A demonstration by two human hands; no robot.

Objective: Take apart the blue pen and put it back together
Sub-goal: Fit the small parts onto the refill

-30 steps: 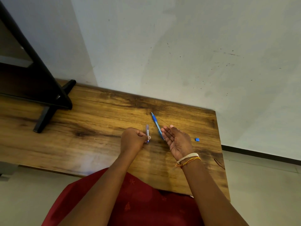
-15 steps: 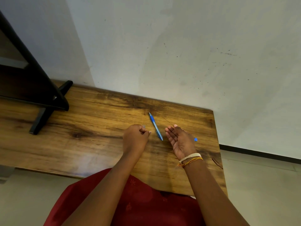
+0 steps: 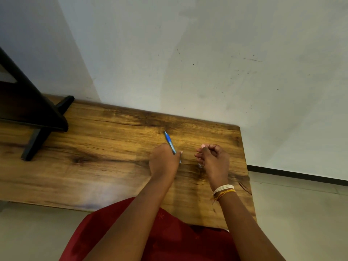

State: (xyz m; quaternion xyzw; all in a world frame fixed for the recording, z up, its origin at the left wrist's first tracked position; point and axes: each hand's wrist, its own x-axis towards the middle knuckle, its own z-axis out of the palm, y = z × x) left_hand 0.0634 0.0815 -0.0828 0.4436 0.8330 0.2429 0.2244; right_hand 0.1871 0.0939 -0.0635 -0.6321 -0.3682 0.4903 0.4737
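Note:
The blue pen (image 3: 169, 141) lies slanted on the wooden table (image 3: 105, 147), its tip pointing away from me. My left hand (image 3: 163, 162) is curled over its near end and pinches it; a clear piece (image 3: 180, 161) sticks out below the thumb, in line with the pen. My right hand (image 3: 213, 160) is a little to the right, fingers curled, pinching a thin pale pen part (image 3: 199, 165) that points down toward the table. The small blue piece seen before is hidden.
A black stand (image 3: 37, 129) with a foot rests on the table's far left. A white wall rises behind the table. The table's right edge (image 3: 246, 166) is close to my right hand, with floor beyond. A red garment covers my lap below.
My left hand moved right onto the near end of the blue pen. My right hand went from open, palm up, to curled around a thin part, and now covers the small blue piece.

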